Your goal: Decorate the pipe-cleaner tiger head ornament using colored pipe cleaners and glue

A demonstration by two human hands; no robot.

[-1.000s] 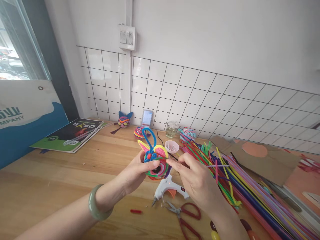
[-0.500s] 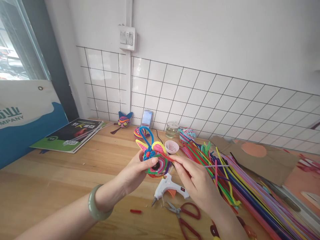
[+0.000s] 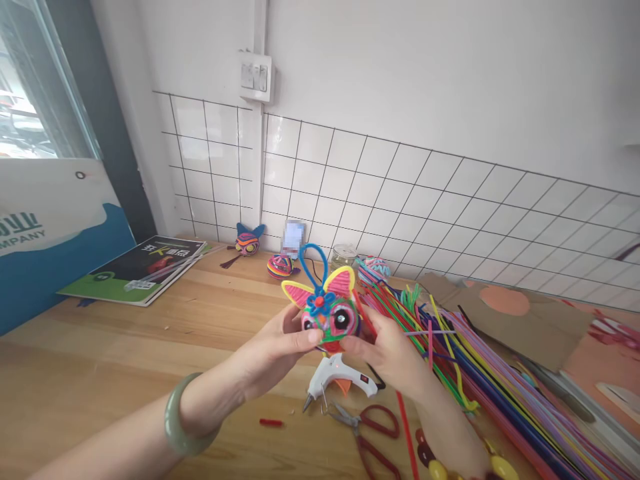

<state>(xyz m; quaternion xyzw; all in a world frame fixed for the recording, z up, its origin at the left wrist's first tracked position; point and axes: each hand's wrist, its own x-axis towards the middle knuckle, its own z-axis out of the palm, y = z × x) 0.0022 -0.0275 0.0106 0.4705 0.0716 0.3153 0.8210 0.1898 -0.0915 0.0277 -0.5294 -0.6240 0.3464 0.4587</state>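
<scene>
Between both hands I hold a round pipe-cleaner animal head with pink, yellow-edged ears, black eyes, a blue flower and a blue loop on top. My left hand grips its left side, thumb on the front. My right hand closes on its right side, thumb near the lower front. A red pipe cleaner runs by the right hand and hangs below it. Under the hands lies a white glue gun, with red-handled scissors beside it. A short red piece rests on the wood.
Many coloured pipe cleaners spread over the right side, near cardboard. Along the wall stand a finished animal head, a striped ball, a phone, a glass jar and a blue-pink ball. Booklets lie left.
The animal head has turned to face me and moved slightly right. My right hand has shifted from the red pipe cleaner at its ear to gripping the head's side. The red strand now hangs down.
</scene>
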